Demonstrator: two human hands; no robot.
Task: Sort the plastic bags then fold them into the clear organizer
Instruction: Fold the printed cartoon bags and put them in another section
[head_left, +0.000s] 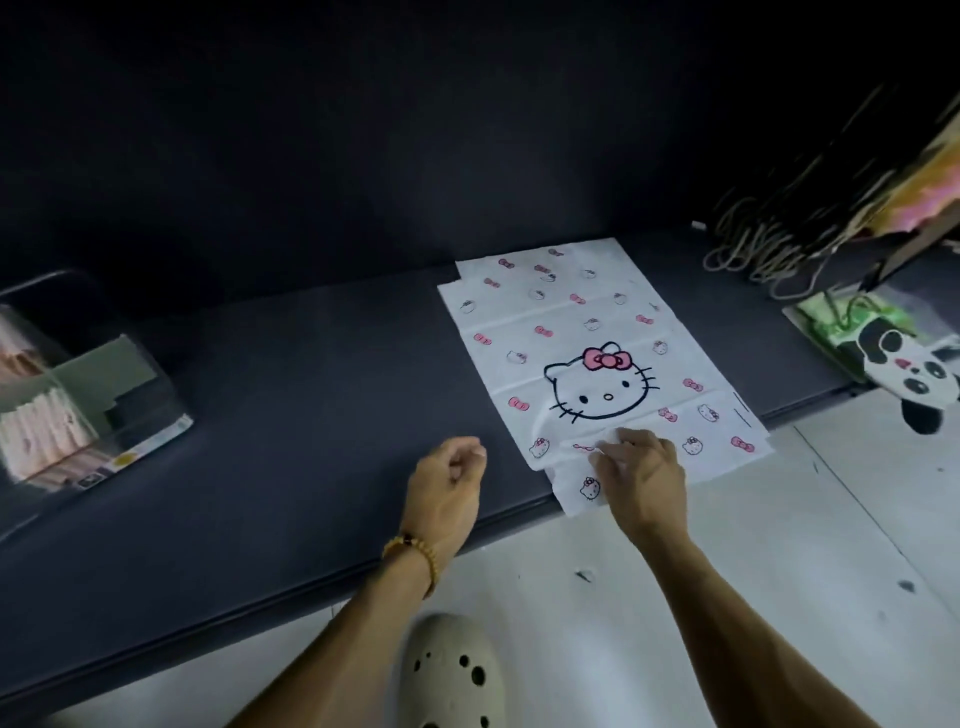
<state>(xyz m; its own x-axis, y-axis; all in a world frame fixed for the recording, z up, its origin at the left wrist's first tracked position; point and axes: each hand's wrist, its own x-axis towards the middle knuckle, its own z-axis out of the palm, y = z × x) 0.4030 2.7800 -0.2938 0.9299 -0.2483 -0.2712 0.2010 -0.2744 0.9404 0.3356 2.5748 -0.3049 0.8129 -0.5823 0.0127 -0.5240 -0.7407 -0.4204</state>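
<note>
On the dark counter (311, 395), toward its right half: we see the white cat-print plastic bag (587, 358) lying flat, its near end hanging just past the counter's front edge.
Bag print: we make out a large cat face with a pink bow in the middle, with small pink bows and small cat heads scattered round it.
Right hand (641, 475): our fingers curl onto the bag's near edge and pinch up a small fold of the plastic.
Left hand (447, 480): we hold it loosely curled over the counter, just left of the bag, gripping nothing; a beaded bracelet (413, 553) sits on that wrist.
Clear organizer (78, 384): we see it at the counter's far left, well apart from the bag, with pale folded bags standing inside.
Panda bag (904, 374): it lies at the counter's right end, overhanging the edge, on top of a green-printed bag (826, 327).
Bag handles (763, 244): a cluster of cord loops hangs at upper right.
Floor: a cream perforated clog (452, 675) shows between our forearms.
</note>
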